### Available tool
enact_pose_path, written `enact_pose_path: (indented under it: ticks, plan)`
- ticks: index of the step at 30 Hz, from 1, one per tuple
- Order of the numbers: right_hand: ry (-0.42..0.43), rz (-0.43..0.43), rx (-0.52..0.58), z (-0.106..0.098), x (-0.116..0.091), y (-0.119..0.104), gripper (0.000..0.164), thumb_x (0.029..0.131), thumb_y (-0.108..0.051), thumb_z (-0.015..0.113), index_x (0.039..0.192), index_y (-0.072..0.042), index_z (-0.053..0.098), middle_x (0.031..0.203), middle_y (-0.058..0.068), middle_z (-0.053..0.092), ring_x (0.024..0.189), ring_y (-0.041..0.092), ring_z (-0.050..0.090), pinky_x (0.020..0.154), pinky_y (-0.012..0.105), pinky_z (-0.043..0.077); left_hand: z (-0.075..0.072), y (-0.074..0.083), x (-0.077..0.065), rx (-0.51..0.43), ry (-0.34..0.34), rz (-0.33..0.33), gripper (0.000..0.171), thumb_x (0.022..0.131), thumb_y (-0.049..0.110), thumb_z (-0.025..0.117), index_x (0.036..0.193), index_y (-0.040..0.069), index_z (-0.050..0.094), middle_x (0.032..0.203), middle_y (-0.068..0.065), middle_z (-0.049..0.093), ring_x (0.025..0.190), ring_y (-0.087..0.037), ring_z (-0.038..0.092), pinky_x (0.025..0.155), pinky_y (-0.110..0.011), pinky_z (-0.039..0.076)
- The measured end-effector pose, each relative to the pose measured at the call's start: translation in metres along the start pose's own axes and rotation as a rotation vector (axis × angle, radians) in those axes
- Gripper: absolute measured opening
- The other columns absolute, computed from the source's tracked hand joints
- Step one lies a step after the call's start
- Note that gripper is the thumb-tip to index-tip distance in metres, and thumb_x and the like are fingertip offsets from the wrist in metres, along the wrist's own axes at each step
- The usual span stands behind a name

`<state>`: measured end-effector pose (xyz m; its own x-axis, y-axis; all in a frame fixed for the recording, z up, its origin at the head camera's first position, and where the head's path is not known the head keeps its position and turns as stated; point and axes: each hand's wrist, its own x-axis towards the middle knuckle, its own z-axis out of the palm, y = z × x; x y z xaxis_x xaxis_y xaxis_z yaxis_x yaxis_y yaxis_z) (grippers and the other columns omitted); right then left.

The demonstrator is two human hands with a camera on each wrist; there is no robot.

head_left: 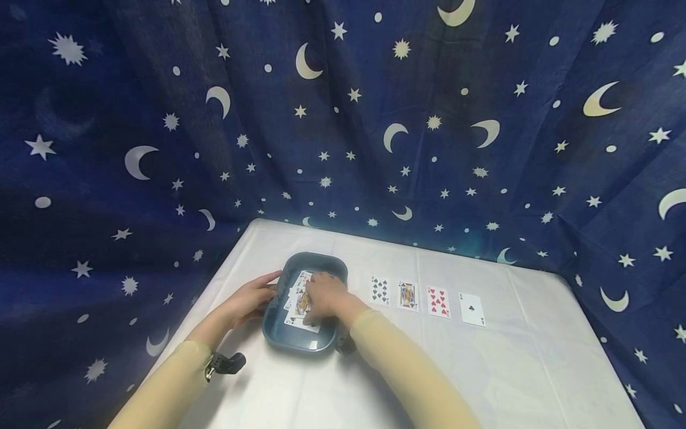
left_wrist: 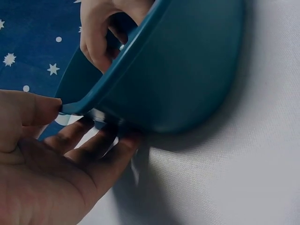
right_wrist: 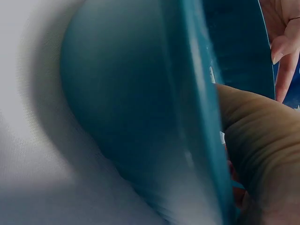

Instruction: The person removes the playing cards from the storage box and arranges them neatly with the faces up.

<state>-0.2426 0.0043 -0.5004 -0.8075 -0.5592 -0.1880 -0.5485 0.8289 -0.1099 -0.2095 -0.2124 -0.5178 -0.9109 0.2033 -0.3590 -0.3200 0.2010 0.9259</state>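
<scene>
A blue plastic tub [head_left: 300, 344] stands on the table with several playing cards [head_left: 301, 304] lying overlapped inside, a face card on top. My left hand [head_left: 249, 302] holds the tub's left side. In the left wrist view, its thumb is on the rim and its fingers [left_wrist: 105, 140] lie under the outer wall. From the right, my right hand [head_left: 324, 296] reaches over the rim into the tub, fingers and thumb curled at opposite edges of the face card. The tub wall hides its fingertips in the right wrist view.
Right of the tub, a row of face-up cards lies on the white tablecloth [head_left: 514, 363]: a ten of spades [head_left: 380, 291], a face card [head_left: 408, 296], a heart card [head_left: 438, 302] and an ace of clubs [head_left: 471, 309]. A dark blue star-and-moon curtain [head_left: 364, 137] hangs behind.
</scene>
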Motion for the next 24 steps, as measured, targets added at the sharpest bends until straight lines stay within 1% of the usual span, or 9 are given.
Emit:
enact_pose_path:
  ticks: [4,9,15,19,24]
  plan:
    - [0.005,0.008,0.009,0.0038,0.0021,0.001,0.076,0.054,-0.062,0.078,0.113,-0.017,0.061,0.115,-0.001,0.051,0.114,0.019,0.045,0.104,0.042,0.032,-0.0001,-0.001,-0.0003,0.007,-0.002,0.001,0.056,0.092,0.011,0.045,0.145,0.028,0.032,0.143,-0.015,0.038,0.121,-0.038,0.046,0.089,-0.054,0.045]
    - [0.017,0.005,0.01,0.0074,0.0048,0.0021,0.072,0.054,-0.061,0.079,0.11,-0.018,0.06,0.11,-0.003,0.051,0.111,0.018,0.046,0.104,0.041,0.033,0.0001,-0.0001,-0.0015,-0.003,-0.004,0.005,0.056,0.092,0.011,0.045,0.145,0.027,0.032,0.144,-0.015,0.037,0.122,-0.038,0.045,0.089,-0.055,0.044]
    - [0.023,0.012,0.012,0.0055,0.005,0.0023,0.077,0.052,-0.062,0.08,0.111,-0.016,0.059,0.118,-0.001,0.052,0.114,0.02,0.047,0.103,0.043,0.034,0.0008,0.0003,-0.0026,-0.008,0.006,0.012,0.056,0.092,0.011,0.045,0.144,0.028,0.034,0.144,-0.015,0.037,0.122,-0.038,0.045,0.091,-0.055,0.043]
    - [0.025,0.019,0.023,0.0059,0.0064,0.0023,0.077,0.05,-0.061,0.08,0.108,-0.016,0.059,0.116,-0.001,0.053,0.112,0.02,0.047,0.102,0.043,0.035,0.0007,-0.0005,-0.0024,-0.004,0.014,0.011,0.056,0.091,0.011,0.046,0.144,0.028,0.035,0.142,-0.014,0.04,0.122,-0.037,0.045,0.091,-0.055,0.043]
    - [0.024,0.028,0.041,0.0064,0.0078,0.0025,0.083,0.049,-0.061,0.081,0.112,-0.014,0.057,0.117,0.001,0.053,0.111,0.021,0.047,0.102,0.042,0.035,-0.0001,-0.0009,-0.0024,-0.006,0.012,0.007,0.056,0.092,0.011,0.046,0.144,0.028,0.035,0.142,-0.014,0.04,0.122,-0.036,0.045,0.092,-0.054,0.043]
